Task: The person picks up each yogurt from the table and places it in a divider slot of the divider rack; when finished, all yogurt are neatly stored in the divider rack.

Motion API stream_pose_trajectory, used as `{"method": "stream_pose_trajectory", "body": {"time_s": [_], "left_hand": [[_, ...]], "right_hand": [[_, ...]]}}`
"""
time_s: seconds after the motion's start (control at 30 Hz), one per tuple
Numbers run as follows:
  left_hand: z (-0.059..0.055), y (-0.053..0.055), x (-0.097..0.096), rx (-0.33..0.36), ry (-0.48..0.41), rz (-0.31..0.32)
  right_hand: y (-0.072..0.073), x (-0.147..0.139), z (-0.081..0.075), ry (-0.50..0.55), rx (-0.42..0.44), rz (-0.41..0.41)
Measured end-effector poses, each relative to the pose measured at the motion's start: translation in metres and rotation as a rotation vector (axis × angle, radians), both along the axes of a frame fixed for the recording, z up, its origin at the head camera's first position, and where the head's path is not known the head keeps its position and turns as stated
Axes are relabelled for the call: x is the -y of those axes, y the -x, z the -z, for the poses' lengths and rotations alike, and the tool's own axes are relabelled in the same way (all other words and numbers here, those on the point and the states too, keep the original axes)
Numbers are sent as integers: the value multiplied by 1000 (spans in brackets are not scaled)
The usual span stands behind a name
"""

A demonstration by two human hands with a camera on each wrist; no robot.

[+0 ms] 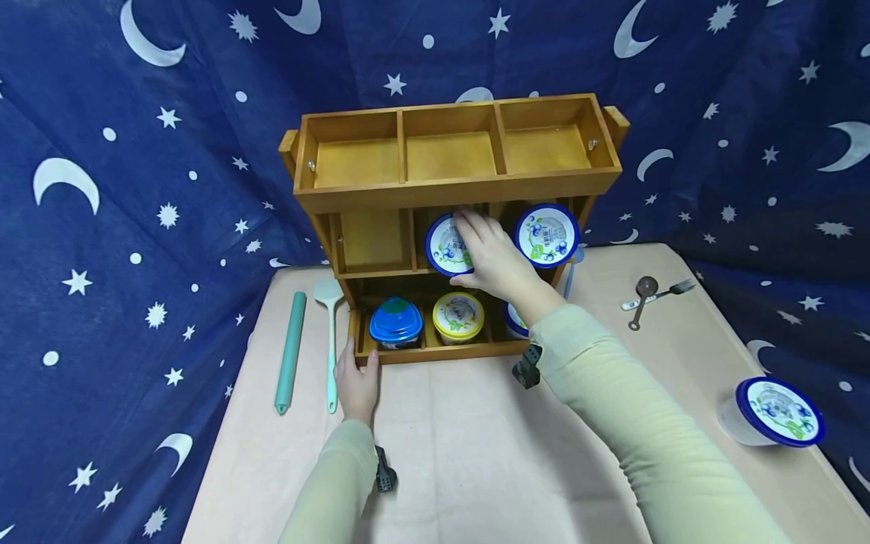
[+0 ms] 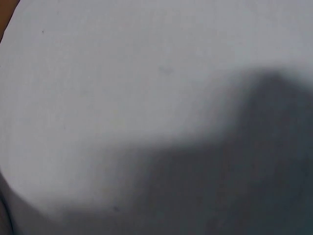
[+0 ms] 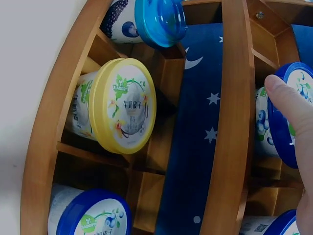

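A three-tier wooden rack (image 1: 457,189) stands at the back of the table. My right hand (image 1: 499,257) grips a blue-lidded yogurt tub (image 1: 448,245) at the middle compartment of the middle tier, thumb on the lid's rim in the right wrist view. Just right of it sits another blue-lidded tub (image 1: 547,236). My left hand (image 1: 356,385) touches the rack's bottom front-left corner, its fingers fairly straight. In the bottom tier are a bright blue-lidded cup (image 1: 396,323), a yellow-lidded tub (image 1: 458,317) and a third blue-lidded tub (image 3: 98,215), partly hidden by my arm in the head view.
On the left lie a teal rolling pin (image 1: 291,353) and a pale green spatula (image 1: 331,344). At right a brown spoon (image 1: 644,295) and a fork (image 1: 680,288) cross. One more blue-lidded tub (image 1: 775,412) stands near the right table edge. A starry blue cloth (image 1: 204,136) hangs behind.
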State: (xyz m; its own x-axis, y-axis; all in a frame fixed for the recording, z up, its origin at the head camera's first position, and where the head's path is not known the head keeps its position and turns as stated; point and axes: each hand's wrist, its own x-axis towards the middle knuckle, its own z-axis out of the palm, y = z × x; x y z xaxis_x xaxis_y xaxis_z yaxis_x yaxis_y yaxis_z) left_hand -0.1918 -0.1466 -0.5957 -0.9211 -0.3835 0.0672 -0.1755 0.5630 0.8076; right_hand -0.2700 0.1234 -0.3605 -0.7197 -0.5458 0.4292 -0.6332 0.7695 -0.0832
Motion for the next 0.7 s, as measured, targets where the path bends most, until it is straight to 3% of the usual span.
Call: {"method": "stream_pose_trajectory", "body": {"time_s": [0.7], "left_hand": [[-3, 0, -1, 8, 10, -1]], "right_hand": [[-4, -4, 0, -17, -67, -36]]}}
